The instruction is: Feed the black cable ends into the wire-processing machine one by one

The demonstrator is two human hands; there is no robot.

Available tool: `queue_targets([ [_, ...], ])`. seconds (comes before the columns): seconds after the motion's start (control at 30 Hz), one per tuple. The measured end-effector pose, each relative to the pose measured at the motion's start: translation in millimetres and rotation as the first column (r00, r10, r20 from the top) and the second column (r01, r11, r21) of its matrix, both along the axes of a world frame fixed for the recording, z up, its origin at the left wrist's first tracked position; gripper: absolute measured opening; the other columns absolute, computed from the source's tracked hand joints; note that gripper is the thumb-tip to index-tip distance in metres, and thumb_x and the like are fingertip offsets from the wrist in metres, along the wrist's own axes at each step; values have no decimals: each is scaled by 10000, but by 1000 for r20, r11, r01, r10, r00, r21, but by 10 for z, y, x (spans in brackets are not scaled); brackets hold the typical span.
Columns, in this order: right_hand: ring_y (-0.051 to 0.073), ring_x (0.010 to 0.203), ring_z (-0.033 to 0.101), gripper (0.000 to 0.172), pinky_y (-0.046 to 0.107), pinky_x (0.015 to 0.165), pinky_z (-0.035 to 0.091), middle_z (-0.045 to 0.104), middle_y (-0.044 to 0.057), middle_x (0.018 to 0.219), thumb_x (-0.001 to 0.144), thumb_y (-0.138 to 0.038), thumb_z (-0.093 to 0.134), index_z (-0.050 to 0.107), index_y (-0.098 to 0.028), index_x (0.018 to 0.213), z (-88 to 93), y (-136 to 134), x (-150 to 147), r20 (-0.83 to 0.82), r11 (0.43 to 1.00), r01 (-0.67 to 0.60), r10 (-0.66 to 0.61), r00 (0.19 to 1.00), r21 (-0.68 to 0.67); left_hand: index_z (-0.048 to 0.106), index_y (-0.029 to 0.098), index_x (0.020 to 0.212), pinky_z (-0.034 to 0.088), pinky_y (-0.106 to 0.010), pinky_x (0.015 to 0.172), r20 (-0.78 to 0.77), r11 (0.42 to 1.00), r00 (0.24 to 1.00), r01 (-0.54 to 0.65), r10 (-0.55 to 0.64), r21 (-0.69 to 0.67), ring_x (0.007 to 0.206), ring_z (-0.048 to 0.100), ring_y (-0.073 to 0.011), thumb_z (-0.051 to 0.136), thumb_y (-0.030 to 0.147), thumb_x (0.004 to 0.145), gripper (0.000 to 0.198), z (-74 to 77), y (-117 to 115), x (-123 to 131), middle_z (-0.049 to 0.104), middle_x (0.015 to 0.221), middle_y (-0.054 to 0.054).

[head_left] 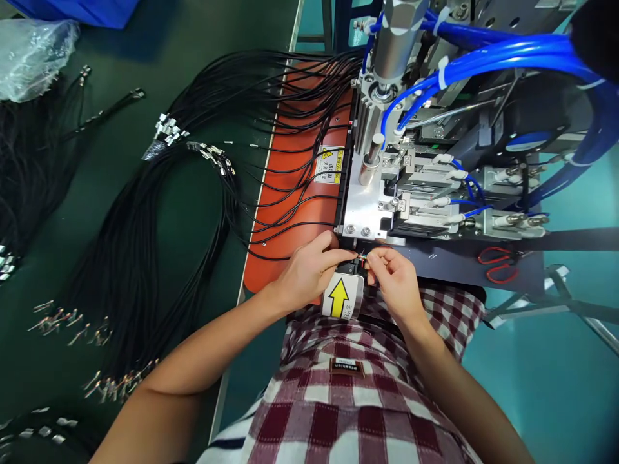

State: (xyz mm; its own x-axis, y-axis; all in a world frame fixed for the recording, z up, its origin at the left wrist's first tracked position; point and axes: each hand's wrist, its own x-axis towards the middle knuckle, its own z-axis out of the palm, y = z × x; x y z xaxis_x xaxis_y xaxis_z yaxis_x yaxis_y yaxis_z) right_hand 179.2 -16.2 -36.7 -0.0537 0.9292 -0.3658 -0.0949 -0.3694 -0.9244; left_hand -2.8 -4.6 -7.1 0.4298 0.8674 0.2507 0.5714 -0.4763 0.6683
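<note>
At the front end of the machine's track, my left hand (309, 267) is closed, its forefinger reaching to the end of a black cable (268, 256) that runs in from the left. Thin coloured wires (362, 258) fan out from that end between my two hands. My right hand (394, 277) pinches these wires between thumb and fingers. Just below my fingers is a white label with a yellow arrow (339, 298). Beyond my hands stands the machine's metal press head (362, 206), with several black cables feeding into its side. My fingers partly hide the wire tips.
An orange plate (275, 212) lies left of the machine. Bundles of black cables (130, 238) cover the green table (188, 193). Blue air hoses (498, 55) arch over the machine. Red-handled scissors (500, 265) rest on the dark shelf at right. A clear plastic bag (36, 55) lies far left.
</note>
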Motion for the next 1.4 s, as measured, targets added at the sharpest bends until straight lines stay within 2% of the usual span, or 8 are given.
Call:
queue_targets([
  [0.2,90,492,489,202,228,501,409,550,-28,610,827,-356,636,571,-181,751,-4,2,-7,19,1000,-8,7,1000,14,689,163,1015,538,-280,727,43,1000,999,-8,9,-30,887,617,-164,486,136,915,229,-21,1,7,619,952,-83],
  [0.67,117,529,520,176,252,538,418,552,-30,597,852,-347,613,559,-194,785,-37,-49,-47,55,998,20,-24,998,67,698,160,999,555,-313,786,28,998,1000,-11,13,-59,943,622,-186,482,110,900,242,-4,-4,6,620,985,-92],
  [1.03,121,537,518,157,252,546,407,553,-32,581,874,-328,584,553,-193,799,-30,-47,-36,79,997,1,-8,997,79,698,165,1003,537,-277,693,0,999,1000,-20,20,-51,834,609,-162,488,111,896,242,-16,-4,-4,597,899,-70],
  [1.2,124,537,517,171,253,547,404,548,-34,574,872,-345,587,550,-199,793,-27,-52,-31,94,997,-6,-1,996,80,694,174,1014,538,-291,731,1,998,1000,-7,7,-60,884,605,-170,485,93,886,258,-16,-7,-2,598,937,-73],
  [1.4,131,546,529,179,259,551,409,555,-31,598,873,-367,586,555,-205,804,-52,-58,-26,97,996,-10,2,995,85,695,171,1011,527,-270,678,3,998,999,-32,32,-56,816,597,-154,483,133,910,238,-12,-15,5,585,881,-64],
])
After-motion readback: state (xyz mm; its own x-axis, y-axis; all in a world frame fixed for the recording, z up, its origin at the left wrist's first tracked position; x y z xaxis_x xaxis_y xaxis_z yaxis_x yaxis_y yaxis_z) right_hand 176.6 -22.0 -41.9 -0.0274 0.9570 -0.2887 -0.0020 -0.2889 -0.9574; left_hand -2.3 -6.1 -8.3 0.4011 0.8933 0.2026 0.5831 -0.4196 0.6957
